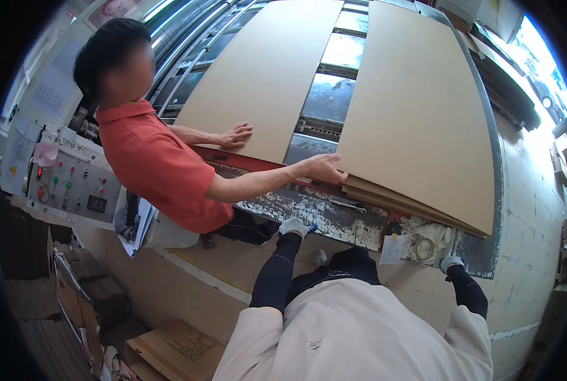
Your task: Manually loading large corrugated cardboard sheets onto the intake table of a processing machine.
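Nearest to us, our own two arms in dark sleeves reach forward from a pale jacket. Our left hand (293,226), in a white work glove, rests at the worn, paint-flecked metal edge of the machine table (309,209); its fingers look curled, but we cannot tell whether it grips anything. Our right hand (452,263), also gloved, sits lower at the table's front edge, beside a small white paper tag (392,249) and a coil of pale cord (424,246); how far open it is we cannot tell either.

Just beyond our hands lies the stack of large flat brown cardboard sheets (417,120), its near corner overhanging the table edge between our two hands and slightly above them. Its long axis runs away from us, up the table. Our right hand is the nearer to its near edge.

A co-worker in a red shirt (156,165) leans in from the left: one bare hand (323,168) rests flat on that stack's near corner, the other (236,135) on a second brown cardboard sheet (264,70) lying parallel to the left. Behind them stands a grey control panel with coloured buttons (74,181).
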Available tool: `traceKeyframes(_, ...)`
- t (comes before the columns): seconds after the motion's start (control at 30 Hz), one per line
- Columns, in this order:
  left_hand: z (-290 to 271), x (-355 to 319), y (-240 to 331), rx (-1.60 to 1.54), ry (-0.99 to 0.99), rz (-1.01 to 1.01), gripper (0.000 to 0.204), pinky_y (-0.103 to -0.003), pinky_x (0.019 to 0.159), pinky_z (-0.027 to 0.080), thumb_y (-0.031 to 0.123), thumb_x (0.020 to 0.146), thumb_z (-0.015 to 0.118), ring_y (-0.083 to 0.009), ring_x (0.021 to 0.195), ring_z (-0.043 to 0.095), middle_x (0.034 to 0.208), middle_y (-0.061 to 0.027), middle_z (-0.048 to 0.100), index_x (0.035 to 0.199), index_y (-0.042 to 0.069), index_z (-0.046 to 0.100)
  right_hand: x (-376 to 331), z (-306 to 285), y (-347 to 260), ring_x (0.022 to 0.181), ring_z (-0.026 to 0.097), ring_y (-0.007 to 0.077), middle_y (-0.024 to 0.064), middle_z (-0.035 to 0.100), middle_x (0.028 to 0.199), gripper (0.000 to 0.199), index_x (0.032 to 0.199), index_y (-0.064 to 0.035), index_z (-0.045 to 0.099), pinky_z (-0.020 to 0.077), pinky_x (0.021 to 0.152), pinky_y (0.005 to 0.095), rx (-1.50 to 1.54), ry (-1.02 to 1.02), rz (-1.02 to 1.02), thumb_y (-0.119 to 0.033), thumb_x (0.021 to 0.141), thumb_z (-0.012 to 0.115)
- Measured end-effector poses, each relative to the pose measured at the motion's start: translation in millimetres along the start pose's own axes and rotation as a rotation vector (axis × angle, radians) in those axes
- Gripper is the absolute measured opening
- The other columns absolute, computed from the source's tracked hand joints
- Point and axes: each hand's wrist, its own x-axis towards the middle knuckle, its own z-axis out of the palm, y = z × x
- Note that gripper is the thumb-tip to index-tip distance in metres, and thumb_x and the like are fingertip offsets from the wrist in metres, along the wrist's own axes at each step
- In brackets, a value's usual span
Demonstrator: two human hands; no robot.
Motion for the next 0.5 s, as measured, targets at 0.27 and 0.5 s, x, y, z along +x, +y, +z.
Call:
traceKeyframes(0.27,2.3,2.4,1.1,0.023,-0.014,0.025,0.084,-0.037,0.090,0.050,0.079,0.069,0.058,-0.0277,0.108,0.064,0.115,-0.0142,0.067,0.111,0.007,0.069,20.4,13.7,13.1,0.100,0.067,0.0319,0.0210,0.066,0.112,0.045,0.112,0.0004,0.066,0.0546,0.080,0.0412,-0.210,-0.132,-0.065,-0.031,0.094,0.040)
traceKeyframes(0.5,6.3,11.8,-1.4,-0.002,-0.065,0.014,0.086,-0.039,0.094,0.049,0.078,0.070,0.058,-0.0302,0.113,0.061,0.120,-0.0161,0.064,0.115,0.004,0.067,25.4,21.3,12.9,0.068,0.069,0.0310,0.0221,0.069,0.091,0.046,0.110,0.0086,0.060,0.0562,0.054,0.0393,-0.090,0.013,-0.064,-0.027,0.097,0.035)
